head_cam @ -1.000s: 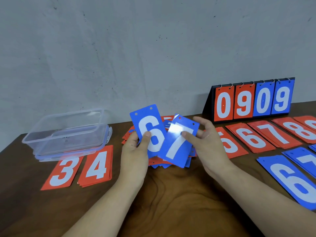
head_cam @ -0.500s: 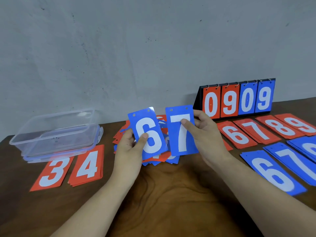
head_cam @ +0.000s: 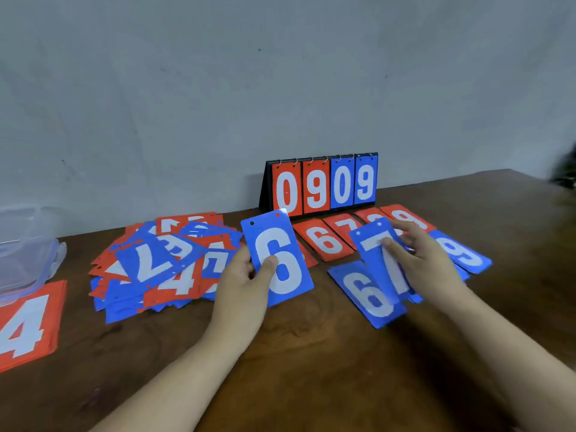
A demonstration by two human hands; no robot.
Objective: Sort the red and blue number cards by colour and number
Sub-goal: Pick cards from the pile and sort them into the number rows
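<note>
Left hand (head_cam: 246, 282) gripping blue 6 card (head_cam: 280, 260) upright above the table's (head_cam: 311, 369) middle, right hand (head_cam: 427, 260) pinching blue 7 card (head_cam: 377, 244) over the blue 6 pile (head_cam: 367, 294), mixed heap (head_cam: 162, 266) lying left, scoreboard (head_cam: 324, 185) standing at back edge.

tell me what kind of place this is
Probably a plain indoor work spot: dark wooden table against a bare grey wall, with a flip scoreboard and loose number cards.

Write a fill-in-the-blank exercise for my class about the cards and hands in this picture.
1. The left hand holds a blue card numbered ___.
2. The right hand holds the 7 card, coloured ___.
3. The standing scoreboard reads ___.
4. The 4 card beside the plastic box is coloured ___.
Missing words: 6; blue; 0909; red.
</note>
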